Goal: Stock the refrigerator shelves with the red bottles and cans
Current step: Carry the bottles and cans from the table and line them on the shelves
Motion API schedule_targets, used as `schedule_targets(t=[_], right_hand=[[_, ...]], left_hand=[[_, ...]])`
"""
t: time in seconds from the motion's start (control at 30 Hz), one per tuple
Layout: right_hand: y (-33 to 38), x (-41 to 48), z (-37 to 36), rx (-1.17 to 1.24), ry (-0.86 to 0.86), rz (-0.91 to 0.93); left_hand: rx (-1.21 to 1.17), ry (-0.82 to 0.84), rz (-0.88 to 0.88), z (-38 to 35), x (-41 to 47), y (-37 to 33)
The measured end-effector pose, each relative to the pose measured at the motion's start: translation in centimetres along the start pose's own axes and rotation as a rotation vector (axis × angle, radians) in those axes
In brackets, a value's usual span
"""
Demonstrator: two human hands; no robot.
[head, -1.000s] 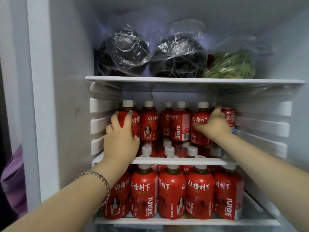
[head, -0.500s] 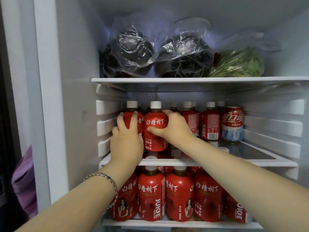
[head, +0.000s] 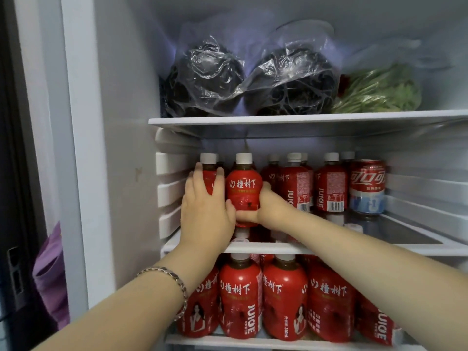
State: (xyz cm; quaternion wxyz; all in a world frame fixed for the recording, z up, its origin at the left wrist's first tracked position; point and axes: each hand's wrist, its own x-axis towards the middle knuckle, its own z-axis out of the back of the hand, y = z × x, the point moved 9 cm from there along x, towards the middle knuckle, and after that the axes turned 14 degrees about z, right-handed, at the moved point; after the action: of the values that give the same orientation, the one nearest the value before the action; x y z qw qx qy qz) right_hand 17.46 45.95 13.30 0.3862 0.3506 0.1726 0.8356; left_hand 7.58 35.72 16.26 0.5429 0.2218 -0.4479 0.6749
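Well left of the can, the left bottle is gripped by the left hand and the front bottle, just beside it, by the right hand; both would best be kept upright and pushed back into line with the can.

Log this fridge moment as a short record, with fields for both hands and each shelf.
left hand: grips the leftmost bottle on the middle shelf
right hand: grips the neighbouring bottle, label facing out
middle shelf, rest: more red bottles behind, one red can at the right
top shelf: two dark bagged bundles, bagged greens
lower shelf: upright lower bottles in a row
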Motion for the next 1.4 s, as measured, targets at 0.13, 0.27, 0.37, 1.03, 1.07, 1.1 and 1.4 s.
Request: schedule_targets(t=[0.13, 0.27, 0.37, 1.03, 1.07, 1.1, 1.4], right_hand=[[0.1, -1.6, 0.6, -0.167, 0.138, 0.045], [-1.1, -2.1, 7.8, -0.392, -0.176, 0.023], [-4.4, -1.7, 10.6, -0.370, -0.328, -0.220], [-7.4, 2.8, 4.8, 0.486, -0.119, -0.109], [-7.2, 2.8, 4.9, 0.451, -0.119, -0.097], [-7.2, 2.6, 5.0, 0.412, -0.119, -0.090], [-7.5, 1.3, 5.5, 0.183, -0.019, -0.109]], left_hand=[[0.110, -0.006, -0.146, -0.5, -0.1, -1.3], [0.161, 0.112, -0.013, -2.2, 0.3, -1.4], [0.209, 0.156, 0.037, -3.2, 0.4, -1.5], [0.176, 0.108, 0.043, -2.7, 0.7, -1.8], [0.175, 0.107, 0.043, -2.6, 0.8, -1.8], [0.175, 0.109, 0.045, -2.6, 0.7, -1.7], [0.154, 0.110, 0.045, -2.7, 0.3, -1.9]])
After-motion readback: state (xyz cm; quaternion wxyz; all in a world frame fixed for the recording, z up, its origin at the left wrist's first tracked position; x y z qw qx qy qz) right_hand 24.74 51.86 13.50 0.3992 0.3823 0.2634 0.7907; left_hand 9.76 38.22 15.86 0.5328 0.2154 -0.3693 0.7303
